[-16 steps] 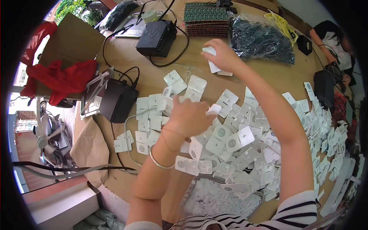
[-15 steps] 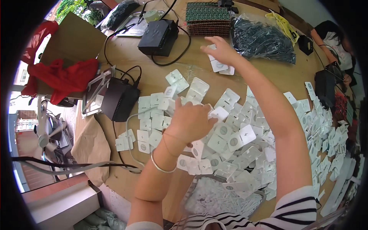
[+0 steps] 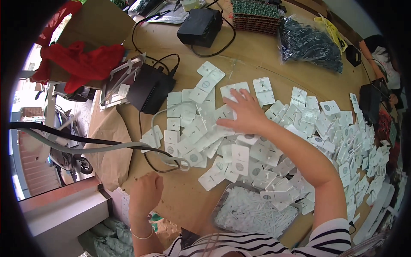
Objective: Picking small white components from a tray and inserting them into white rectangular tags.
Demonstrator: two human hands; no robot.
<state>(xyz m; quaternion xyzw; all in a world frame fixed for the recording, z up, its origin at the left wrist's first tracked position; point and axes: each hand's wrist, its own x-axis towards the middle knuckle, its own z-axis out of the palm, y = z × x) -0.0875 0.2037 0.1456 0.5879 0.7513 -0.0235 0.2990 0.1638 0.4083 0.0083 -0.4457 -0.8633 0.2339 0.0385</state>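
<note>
White flat plastic plates [image 3: 201, 128], each marked with a small grey symbol or disc, are spread in a dense layer over the wooden surface [image 3: 239, 64]. Going from left to right: the left hand [image 3: 145, 192] is seen curled into a loose fist near the surface's near edge, with nothing visibly gripped, and a thin bracelet [image 3: 141, 235] is worn at its wrist. Just beyond it a grey cable [image 3: 162, 150] is looped among the plates, and further away, past the plates, a black box [image 3: 150, 88] is placed with a white stand leaning beside it. To the right of the left hand, close to the body, a clear bag of small white parts [image 3: 250, 212] is laid. The right hand [image 3: 244, 113] is pressed flat on the plates with fingers spread wide, palm down, holding nothing. Far beyond it a second black box [image 3: 200, 26], a stack of green boards [image 3: 254, 15] and a bag of dark parts [image 3: 310, 43] are set. To its right, more plates are scattered toward the surface's edge.
</note>
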